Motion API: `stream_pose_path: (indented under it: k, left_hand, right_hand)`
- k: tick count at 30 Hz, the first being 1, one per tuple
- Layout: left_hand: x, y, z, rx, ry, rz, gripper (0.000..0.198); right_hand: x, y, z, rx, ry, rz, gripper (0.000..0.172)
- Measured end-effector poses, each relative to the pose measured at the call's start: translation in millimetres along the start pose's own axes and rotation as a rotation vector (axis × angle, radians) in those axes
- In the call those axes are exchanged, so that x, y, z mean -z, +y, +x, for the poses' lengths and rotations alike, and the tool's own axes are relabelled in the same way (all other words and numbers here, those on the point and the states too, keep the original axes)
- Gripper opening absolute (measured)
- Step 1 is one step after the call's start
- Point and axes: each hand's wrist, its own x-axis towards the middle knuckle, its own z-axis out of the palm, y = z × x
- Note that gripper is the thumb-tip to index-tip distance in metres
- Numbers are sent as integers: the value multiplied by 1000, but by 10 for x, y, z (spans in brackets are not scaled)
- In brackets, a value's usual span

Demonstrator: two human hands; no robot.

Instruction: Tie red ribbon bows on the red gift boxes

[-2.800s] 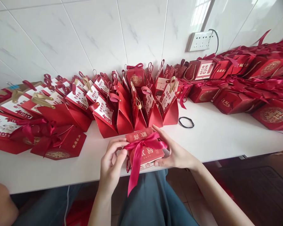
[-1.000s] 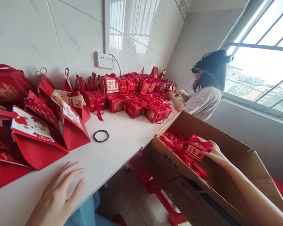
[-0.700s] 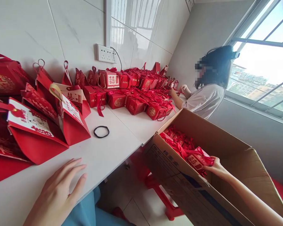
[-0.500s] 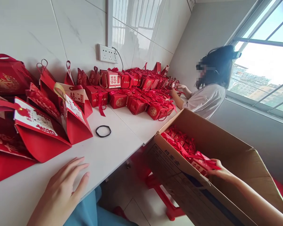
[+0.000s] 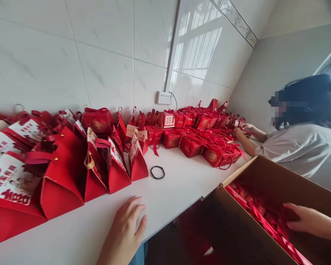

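My left hand rests on the white table near its front edge, fingers stretched out and holding nothing. Close to its fingertips lies a black hair tie. Inside the cardboard box, my right hand hovers over red gift boxes with ribbons, thumb and fingers apart and nothing visible between them. Red ribbon runs along the box's near inner wall. To the left of my left hand stand red triangular gift bags with white printed fronts and loop handles.
Many red gift boxes with ribbons crowd the table along the tiled wall. A co-worker in a pale top reaches among them at the far end. A power strip is fixed to the wall.
My view has swung left, so more triangular bags show. My right hand has let go of the red gift box it held in the carton. My left hand stays on the table.
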Motion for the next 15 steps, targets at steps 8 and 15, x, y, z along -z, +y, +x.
stream_pose_path:
  k: [8, 15]
  left_hand:
    - [-3, 4, -31, -31, 45, -26, 19]
    - [-112, -107, -127, 7, -59, -60, 16]
  right_hand:
    - [-1238, -1434, 995, 313, -102, 32, 40]
    - [-1933, -2085, 1184, 98, 41, 34, 44]
